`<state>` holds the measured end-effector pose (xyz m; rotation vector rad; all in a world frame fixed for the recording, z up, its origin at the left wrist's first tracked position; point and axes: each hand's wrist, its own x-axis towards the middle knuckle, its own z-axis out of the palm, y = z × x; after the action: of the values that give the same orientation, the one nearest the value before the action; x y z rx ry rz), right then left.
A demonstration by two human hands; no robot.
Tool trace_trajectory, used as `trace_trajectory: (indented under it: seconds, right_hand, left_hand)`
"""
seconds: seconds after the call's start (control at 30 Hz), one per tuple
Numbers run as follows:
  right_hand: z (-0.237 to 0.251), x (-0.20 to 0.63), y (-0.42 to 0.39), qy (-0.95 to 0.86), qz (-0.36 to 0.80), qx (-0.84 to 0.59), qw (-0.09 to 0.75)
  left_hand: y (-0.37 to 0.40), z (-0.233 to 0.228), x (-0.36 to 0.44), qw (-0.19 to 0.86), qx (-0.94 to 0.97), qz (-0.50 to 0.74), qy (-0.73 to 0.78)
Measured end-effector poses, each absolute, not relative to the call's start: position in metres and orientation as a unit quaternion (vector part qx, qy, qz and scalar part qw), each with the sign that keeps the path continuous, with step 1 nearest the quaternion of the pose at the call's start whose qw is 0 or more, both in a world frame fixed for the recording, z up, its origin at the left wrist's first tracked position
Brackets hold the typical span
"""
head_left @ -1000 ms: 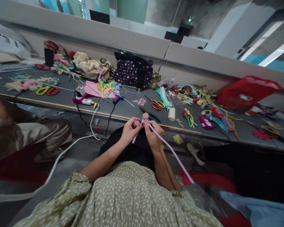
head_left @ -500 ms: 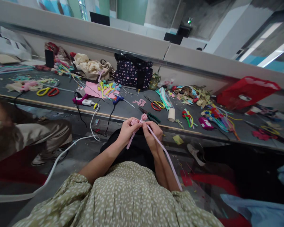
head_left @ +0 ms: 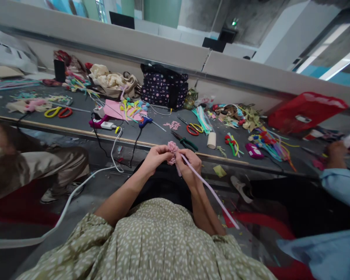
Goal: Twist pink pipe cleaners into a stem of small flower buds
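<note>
Above my lap, just in front of the table edge, my two hands meet around a small pink pipe-cleaner flower point(head_left: 172, 147). My left hand point(head_left: 157, 158) is closed, thumb and fingers pinching the flower's left side. My right hand point(head_left: 190, 165) is closed on a long lilac pipe cleaner point(head_left: 212, 189), whose free end slants down to the lower right past my forearm. A short stem end hangs between the hands. The fingers hide where stem and flower meet. On the table beyond lie green-handled pliers point(head_left: 185, 141) and small pink pieces point(head_left: 172, 125).
Red-and-yellow scissors point(head_left: 195, 128), a cardboard tube point(head_left: 211, 140), a blue glue gun point(head_left: 146, 122) and pipe-cleaner bundles point(head_left: 202, 119) lie on the table point(head_left: 160, 137). A white cable point(head_left: 76, 188) hangs at left. People sit on both sides; a co-worker's hand point(head_left: 336, 153) works at far right.
The flower has turned between my fingers and its pink loops now face up. The pipe cleaner's free end has swung right. At far right a co-worker's hands and blue sleeve have come over the table.
</note>
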<state>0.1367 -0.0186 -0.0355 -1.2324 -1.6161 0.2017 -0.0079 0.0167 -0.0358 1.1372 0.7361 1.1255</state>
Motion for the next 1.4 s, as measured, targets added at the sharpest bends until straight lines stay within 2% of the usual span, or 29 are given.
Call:
trace_trajectory:
  seconds: [0.5,0.8,1.03,1.13,1.27,1.4]
  right_hand:
    - [-0.032,0.136,-0.020,-0.624,0.171,-0.533,0.545]
    - [-0.034,0.138,-0.010,-0.529,0.385,-0.461,0.599]
    - [-0.042,0.140,-0.005,-0.500,0.362,-0.453,0.643]
    - [-0.046,0.145,-0.003,-0.497,0.392,-0.453,0.627]
    - [-0.048,0.150,-0.004,-0.508,0.496,-0.457,0.536]
    - [-0.053,0.147,-0.004,-0.503,0.465,-0.462,0.563]
  left_hand:
    - [0.013,-0.033,-0.008,0.643,0.488,0.495,0.322]
    - [0.016,-0.044,-0.004,0.652,0.463,0.512,0.313]
    - [0.020,-0.048,-0.002,0.639,0.442,0.548,0.310]
    - [0.022,-0.049,-0.001,0.645,0.411,0.571,0.299]
    - [0.027,-0.054,-0.003,0.668,0.386,0.569,0.285]
    - [0.031,-0.060,-0.004,0.709,0.332,0.562,0.267]
